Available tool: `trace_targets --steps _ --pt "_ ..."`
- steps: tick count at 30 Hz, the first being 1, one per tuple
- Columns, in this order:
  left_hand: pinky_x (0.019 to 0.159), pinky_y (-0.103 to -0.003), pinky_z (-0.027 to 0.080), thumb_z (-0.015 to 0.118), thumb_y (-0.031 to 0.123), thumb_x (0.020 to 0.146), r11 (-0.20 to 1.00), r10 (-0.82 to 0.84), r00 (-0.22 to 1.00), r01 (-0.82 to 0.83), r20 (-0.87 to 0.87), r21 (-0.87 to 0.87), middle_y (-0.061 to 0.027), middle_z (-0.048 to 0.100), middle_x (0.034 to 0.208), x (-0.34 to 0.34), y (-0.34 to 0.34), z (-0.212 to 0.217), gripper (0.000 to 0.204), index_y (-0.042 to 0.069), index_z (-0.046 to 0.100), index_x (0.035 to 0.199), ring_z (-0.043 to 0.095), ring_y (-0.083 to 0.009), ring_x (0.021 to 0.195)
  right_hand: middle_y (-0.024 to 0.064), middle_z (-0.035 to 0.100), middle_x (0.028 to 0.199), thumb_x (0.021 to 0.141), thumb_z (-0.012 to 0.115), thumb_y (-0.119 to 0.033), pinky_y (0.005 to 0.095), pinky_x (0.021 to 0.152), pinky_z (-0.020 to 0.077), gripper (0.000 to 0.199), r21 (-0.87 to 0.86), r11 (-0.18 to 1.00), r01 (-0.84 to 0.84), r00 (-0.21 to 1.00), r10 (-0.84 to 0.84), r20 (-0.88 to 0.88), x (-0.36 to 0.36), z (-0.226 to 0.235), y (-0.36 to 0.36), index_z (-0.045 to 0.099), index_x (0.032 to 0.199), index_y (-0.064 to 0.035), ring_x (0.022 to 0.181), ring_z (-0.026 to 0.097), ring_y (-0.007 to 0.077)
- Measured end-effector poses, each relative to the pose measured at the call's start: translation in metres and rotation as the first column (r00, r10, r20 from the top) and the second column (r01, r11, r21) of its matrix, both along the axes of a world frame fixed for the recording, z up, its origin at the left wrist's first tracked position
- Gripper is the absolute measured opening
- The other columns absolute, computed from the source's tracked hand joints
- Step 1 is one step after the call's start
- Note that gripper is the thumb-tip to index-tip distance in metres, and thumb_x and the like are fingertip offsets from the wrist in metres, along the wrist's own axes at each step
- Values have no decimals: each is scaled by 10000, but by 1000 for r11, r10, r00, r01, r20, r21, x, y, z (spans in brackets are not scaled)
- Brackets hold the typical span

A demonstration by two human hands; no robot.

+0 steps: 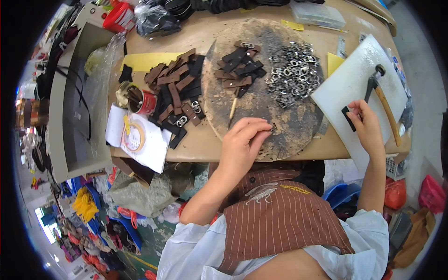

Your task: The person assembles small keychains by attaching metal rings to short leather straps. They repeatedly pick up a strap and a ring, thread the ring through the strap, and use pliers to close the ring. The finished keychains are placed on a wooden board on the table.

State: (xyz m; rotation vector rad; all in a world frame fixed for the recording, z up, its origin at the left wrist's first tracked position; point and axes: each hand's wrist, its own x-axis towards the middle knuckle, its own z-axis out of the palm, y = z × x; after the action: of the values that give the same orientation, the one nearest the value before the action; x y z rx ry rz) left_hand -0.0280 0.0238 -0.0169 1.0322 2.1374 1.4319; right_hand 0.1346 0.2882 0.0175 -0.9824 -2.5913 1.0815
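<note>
My left hand (245, 142) is over the near part of a round, worn work block (289, 140), with thumb and fingertips pinched on a small dark metal piece (273, 127). To the right, above a white board (336, 98), my right hand (366, 123) has its fingers closed at a short black strip (348, 119). Beyond that hand a hammer (386, 105) with a wooden handle lies on the board. On the block are a pile of metal buckles (294, 72) and a smaller heap of brown and black strips (240, 67). A thin pale-handled tool (232, 109) lies left of them.
More brown and black strips (175, 86), some with metal rings, lie left of the block. Beside them are a red tin (148, 102) and a tape roll (134, 137) on white paper. A grey bin (70, 116) stands at the left; a clear plastic case (317, 15) is at the back.
</note>
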Motion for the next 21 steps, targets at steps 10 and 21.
trace_targets --steps 10,21 --pt "783 -234 476 539 -6 862 963 55 777 -207 627 172 -61 578 958 23 -19 3 137 -33 574 992 601 -134 886 41 565 766 767 617 -35 225 547 383 123 -94 976 -198 968 180 -174 -54 3 -78 587 882 -5 614 461 94" --pt "704 -254 514 607 -11 802 959 -248 898 175 363 223 -87 607 881 44 40 22 103 -22 582 902 612 -131 821 26 532 804 748 589 97 180 595 330 179 -436 858 -271 864 17 -503 1 0 -85 644 867 -24 680 452 63"
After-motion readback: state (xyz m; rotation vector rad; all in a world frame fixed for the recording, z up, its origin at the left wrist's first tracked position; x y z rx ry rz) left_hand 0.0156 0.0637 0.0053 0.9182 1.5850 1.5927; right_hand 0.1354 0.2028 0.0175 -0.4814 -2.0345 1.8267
